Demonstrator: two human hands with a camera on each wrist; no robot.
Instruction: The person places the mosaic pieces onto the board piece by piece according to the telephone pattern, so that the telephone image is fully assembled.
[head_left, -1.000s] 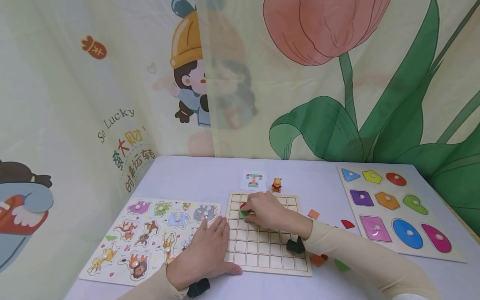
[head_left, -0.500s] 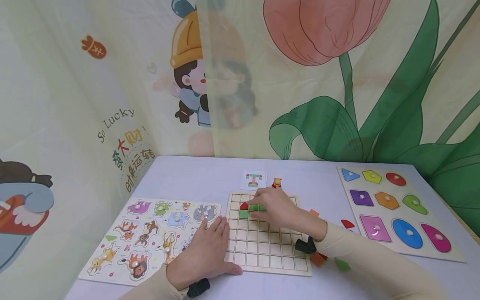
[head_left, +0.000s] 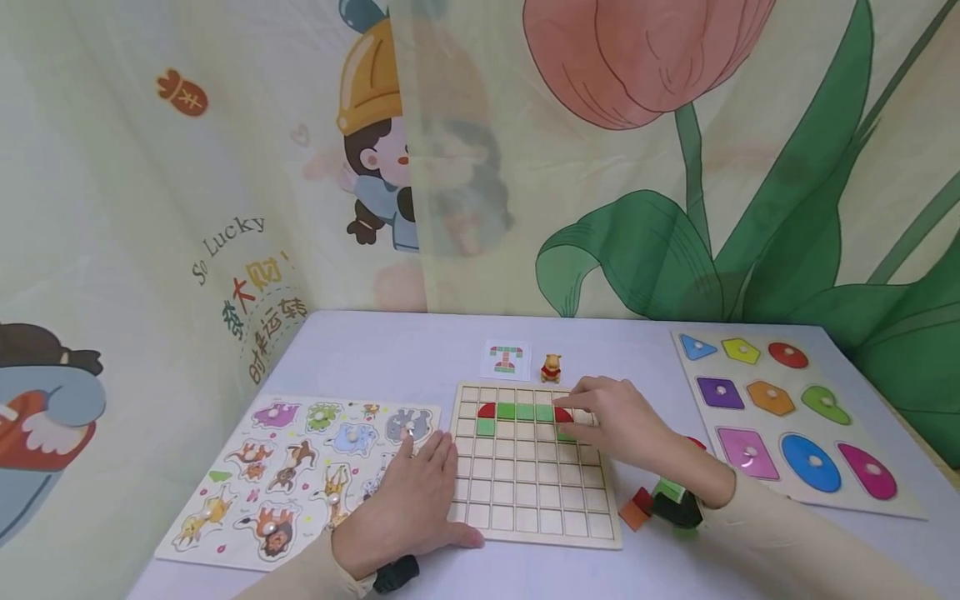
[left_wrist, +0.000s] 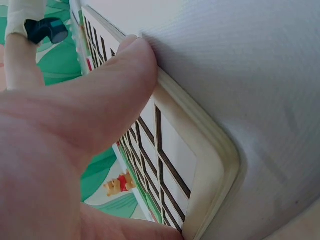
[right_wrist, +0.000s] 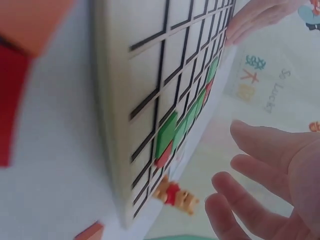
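Note:
A wooden grid board (head_left: 525, 504) lies in front of me. Near its top runs a row of tiles: a red quarter-round (head_left: 487, 410) at the left end, several green squares (head_left: 525, 412), and another red piece (head_left: 562, 414) at the right end. One green square (head_left: 486, 427) sits below the left red piece; a second green square (right_wrist: 166, 134) sits below the right one. My right hand (head_left: 626, 421) hovers at the row's right end, fingers extended and holding nothing in the right wrist view. My left hand (head_left: 412, 500) rests along the board's left edge, thumb (left_wrist: 125, 75) against its front corner area.
Above the board stand a pattern card (head_left: 506, 360) and a small bear figurine (head_left: 551, 367). Loose orange (head_left: 634, 515) and green (head_left: 667, 490) pieces lie to the right, partly behind the wrist camera. An animal puzzle (head_left: 247, 500) flanks the left, a shape puzzle (head_left: 795, 433) the right.
My right hand has moved from the row's left end to its right end, uncovering the green squares and the bear. My left hand has stayed in place.

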